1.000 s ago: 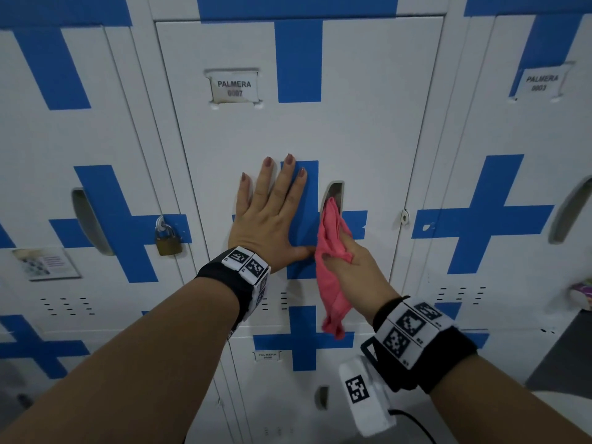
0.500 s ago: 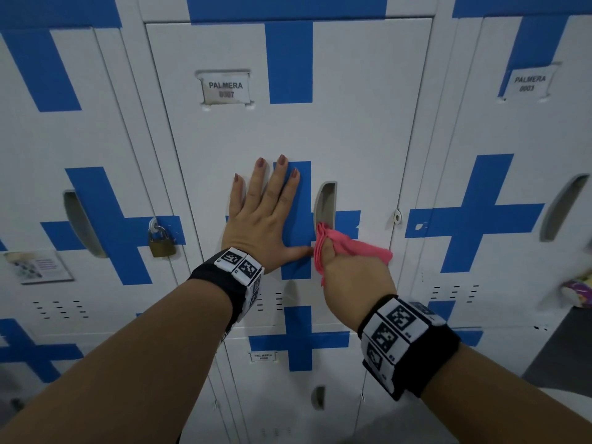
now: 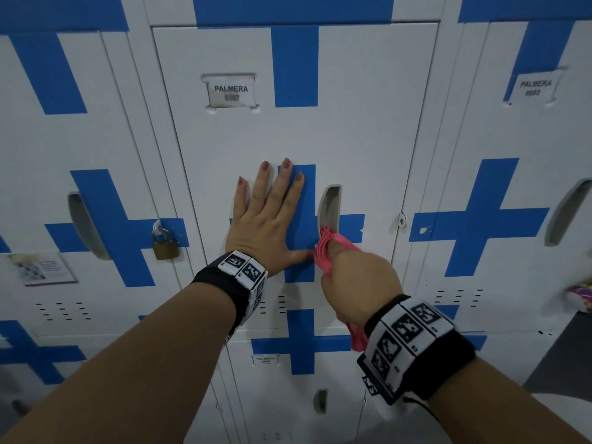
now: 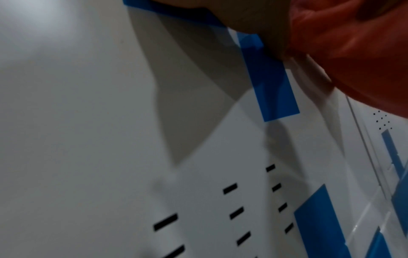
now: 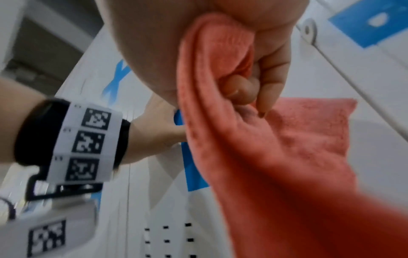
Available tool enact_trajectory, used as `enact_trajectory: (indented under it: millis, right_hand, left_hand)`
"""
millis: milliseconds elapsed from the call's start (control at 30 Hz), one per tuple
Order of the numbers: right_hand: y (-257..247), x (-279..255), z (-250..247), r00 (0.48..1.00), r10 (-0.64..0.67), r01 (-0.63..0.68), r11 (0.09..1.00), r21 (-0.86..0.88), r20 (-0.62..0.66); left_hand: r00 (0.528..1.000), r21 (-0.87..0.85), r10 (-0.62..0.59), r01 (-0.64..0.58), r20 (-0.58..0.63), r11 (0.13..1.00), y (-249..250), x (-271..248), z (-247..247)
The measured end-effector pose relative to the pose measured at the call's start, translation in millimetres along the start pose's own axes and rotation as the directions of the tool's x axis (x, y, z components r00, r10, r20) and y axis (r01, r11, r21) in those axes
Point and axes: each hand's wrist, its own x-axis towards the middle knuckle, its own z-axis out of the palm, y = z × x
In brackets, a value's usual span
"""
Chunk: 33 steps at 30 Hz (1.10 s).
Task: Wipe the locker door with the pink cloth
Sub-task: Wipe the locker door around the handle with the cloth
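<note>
The white locker door (image 3: 362, 129) with blue tape crosses fills the middle of the head view. My left hand (image 3: 267, 216) lies flat on it with straight fingers, just left of the recessed handle (image 3: 330, 206). My right hand (image 3: 355, 280) grips the bunched pink cloth (image 3: 328, 248) and holds it against the door at the handle's lower end. The cloth's tail hangs below my right wrist. In the right wrist view my curled fingers (image 5: 271, 69) clamp the pink cloth (image 5: 264, 157). The left wrist view shows the door (image 4: 110, 122) and an edge of the cloth (image 4: 353, 52).
The left neighbouring locker carries a brass padlock (image 3: 165, 243) and a paper label (image 3: 40, 267). The right locker (image 3: 512, 219) has its own handle recess. Vent slots (image 3: 272, 304) sit below my hands. A lower row of lockers (image 3: 288, 379) follows. A colourful object (image 3: 581, 296) shows at the right edge.
My right hand with the cloth has come down from the handle recess and swept across the door below it. The left hand has stayed flat on the door.
</note>
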Motion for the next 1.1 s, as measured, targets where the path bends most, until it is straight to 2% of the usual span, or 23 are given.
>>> enact_trajectory:
  millis: [67,100,167,200,233,333,467,500,600,667,700,733,767,833,933,1033,1100]
  right_hand:
    - [4,-3,6,0.995,0.08,-0.061,0.957,0.284,-0.055]
    - [4,-4,9,0.988,0.142,-0.094,0.855,0.51,-0.057]
    - [-3,-7,12,0.97,0.243,-0.124,0.477,0.87,0.005]
    - [-7,-8,12,0.966,0.256,-0.116,0.326,0.938,0.031]
    - [-11,-7,11,0.966,0.256,-0.108,0.254,0.961,0.041]
    - [-20,2,2,0.967,0.254,-0.062,0.19,0.98,0.012]
    - [-28,20,-6,0.963,0.268,-0.04,0.014,0.999,0.035]
    - [-31,22,-4,0.967,0.252,-0.034,-0.048,0.998,0.045]
    - [-40,26,-1,0.968,0.204,-0.075,-0.313,0.947,0.144]
    - [-43,27,0,0.967,0.181,-0.095,-0.392,0.915,0.178]
    - [-41,27,1,0.97,0.179,-0.085,-0.384,0.919,0.165]
    - [-39,27,1,0.975,0.176,-0.072,-0.337,0.939,0.138]
    - [-37,26,1,0.98,0.17,-0.057,-0.252,0.966,0.102]
    - [-31,24,0,0.989,0.144,-0.038,-0.014,0.999,0.04]
    - [-19,21,-1,0.994,0.108,-0.042,0.337,0.941,0.006]
    - [-11,13,2,0.996,0.083,-0.049,0.687,0.725,-0.011]
    - [-6,5,9,0.998,0.061,-0.038,0.837,0.547,-0.024]
  left_hand:
    - [1.0,-0.001,0.004,-0.004,-0.01,1.0,0,0,0]
    - [1.0,-0.004,0.007,-0.007,-0.015,1.0,0,0,1]
    - [1.0,-0.005,0.017,-0.017,-0.022,1.0,0,0,2]
    - [1.0,0.0,0.019,-0.019,-0.025,1.0,0,0,2]
    - [0.999,0.004,0.018,-0.018,-0.029,1.0,0,0,3]
    - [0.998,-0.009,0.018,-0.019,-0.052,1.0,0,0,6]
    - [0.991,-0.005,0.031,-0.032,-0.129,0.999,-2,0,10]
    - [0.989,0.006,0.032,-0.032,-0.147,0.999,-2,0,11]
    - [0.985,0.032,0.038,-0.033,-0.166,0.999,-3,1,13]
    - [0.987,0.051,0.042,-0.035,-0.153,0.998,-3,2,12]
    - [0.989,0.048,0.044,-0.038,-0.143,0.998,-3,2,12]
    - [0.99,0.034,0.045,-0.041,-0.135,0.999,-2,1,11]
    - [0.991,0.012,0.042,-0.041,-0.125,0.999,-1,0,10]
    - [0.994,-0.034,0.032,-0.036,-0.106,0.999,0,-1,8]
    - [0.997,-0.067,0.023,-0.028,-0.071,0.997,1,0,5]
    - [0.999,-0.021,0.024,-0.024,-0.022,0.999,-1,0,4]
    - [1.0,-0.014,0.016,-0.017,-0.009,1.0,-1,0,3]
